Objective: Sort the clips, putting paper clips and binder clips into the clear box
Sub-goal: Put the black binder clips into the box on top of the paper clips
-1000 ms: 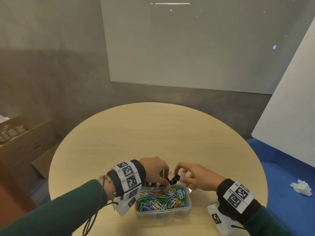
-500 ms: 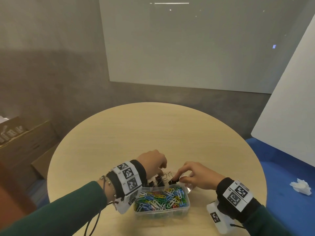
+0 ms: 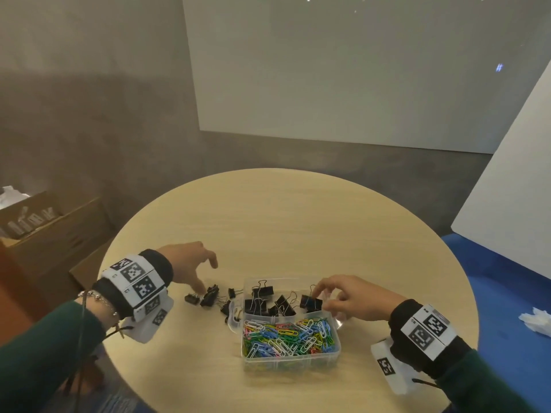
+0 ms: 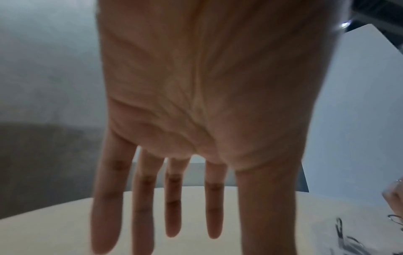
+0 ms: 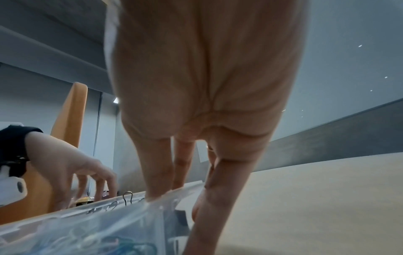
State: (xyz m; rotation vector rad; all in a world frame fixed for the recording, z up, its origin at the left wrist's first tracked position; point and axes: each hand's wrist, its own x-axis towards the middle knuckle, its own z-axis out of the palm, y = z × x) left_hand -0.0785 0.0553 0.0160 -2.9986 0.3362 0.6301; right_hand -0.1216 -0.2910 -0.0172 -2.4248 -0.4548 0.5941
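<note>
A clear box [image 3: 335,351] stands on the round table near me. Its near compartment holds several coloured paper clips [image 3: 286,335] and its far compartment several black binder clips [image 3: 262,302]. More loose binder clips [image 3: 210,296] lie on the table left of the box. My left hand [image 3: 202,275] hovers over them with straight, spread fingers [image 4: 172,215], one fingertip down beside the pile. My right hand [image 3: 320,293] is at the box's far right corner, fingers [image 5: 157,181] reaching onto the rim above a binder clip [image 3: 310,302] that lies inside. It holds nothing I can see.
The wooden table [image 3: 298,219] is bare beyond the box. A cardboard box [image 3: 44,234] sits on the floor to the left. A white board [image 3: 507,204] leans at the right, above a blue surface with crumpled tissue [image 3: 536,321].
My left hand has left the box and moved left to the loose binder clips. The binder clip my right hand held now lies in the far compartment.
</note>
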